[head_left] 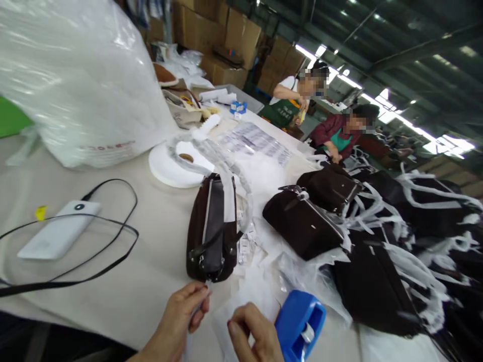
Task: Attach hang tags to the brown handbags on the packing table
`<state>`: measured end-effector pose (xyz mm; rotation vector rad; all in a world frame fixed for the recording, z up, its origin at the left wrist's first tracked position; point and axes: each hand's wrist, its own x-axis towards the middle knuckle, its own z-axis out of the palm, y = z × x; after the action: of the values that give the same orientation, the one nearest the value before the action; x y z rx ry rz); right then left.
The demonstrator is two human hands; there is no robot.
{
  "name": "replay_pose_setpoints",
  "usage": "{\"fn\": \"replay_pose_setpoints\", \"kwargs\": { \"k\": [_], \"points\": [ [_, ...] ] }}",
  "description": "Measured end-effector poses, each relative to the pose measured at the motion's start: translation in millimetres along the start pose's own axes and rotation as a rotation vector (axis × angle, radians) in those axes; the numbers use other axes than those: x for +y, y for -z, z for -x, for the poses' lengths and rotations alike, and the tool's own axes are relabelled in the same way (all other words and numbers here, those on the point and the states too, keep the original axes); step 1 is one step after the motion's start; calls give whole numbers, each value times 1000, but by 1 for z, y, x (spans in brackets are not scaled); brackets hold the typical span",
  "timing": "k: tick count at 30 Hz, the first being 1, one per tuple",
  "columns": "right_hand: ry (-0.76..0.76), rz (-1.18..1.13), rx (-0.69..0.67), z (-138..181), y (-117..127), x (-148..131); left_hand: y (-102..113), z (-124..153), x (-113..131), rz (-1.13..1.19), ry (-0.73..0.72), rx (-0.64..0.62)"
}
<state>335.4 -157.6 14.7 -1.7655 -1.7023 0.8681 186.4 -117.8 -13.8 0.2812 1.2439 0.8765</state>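
Two fingers of your left hand (181, 317) pinch a thin white strip (206, 292) at the dark brown leather handbag (213, 231); right hand (252, 334) curls closed beside the blue plastic tape dispenser (300, 322), handy.

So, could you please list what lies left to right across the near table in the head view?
Power bank, left hand, right hand, blue tape dispenser, pile of dark bags.

Cardboard boxes (204, 30) are standing stacked beyond the far end of the pale counter (151, 291); above the counter, skylight strips (449, 143) are glowing in a dark girdered roof (396, 30).
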Motion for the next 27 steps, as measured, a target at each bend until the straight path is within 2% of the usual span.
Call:
{"fn": "replay_pose_setpoints", "kwargs": {
  "k": [3,6,12,17,20,27],
  "points": [
    [38,-104,-317,-39,4,-34,0,2,-7,28,-36,8],
    [-58,-91,-444,-60,-3,-37,-2,3,-10,68,-58,22],
    [-157,-136,-440,-68,-20,-22,-4,5,-13,99,-85,52],
    [-213,-401,-516,-65,-11,-41,-7,3,-15,168,-92,44],
    [-187,-456,-560,-68,-6,-48,-9,2,-15,204,-98,36],
    [-120,-93,-473,-80,-14,-26,-11,2,-15,144,-112,35]
  ]
}}
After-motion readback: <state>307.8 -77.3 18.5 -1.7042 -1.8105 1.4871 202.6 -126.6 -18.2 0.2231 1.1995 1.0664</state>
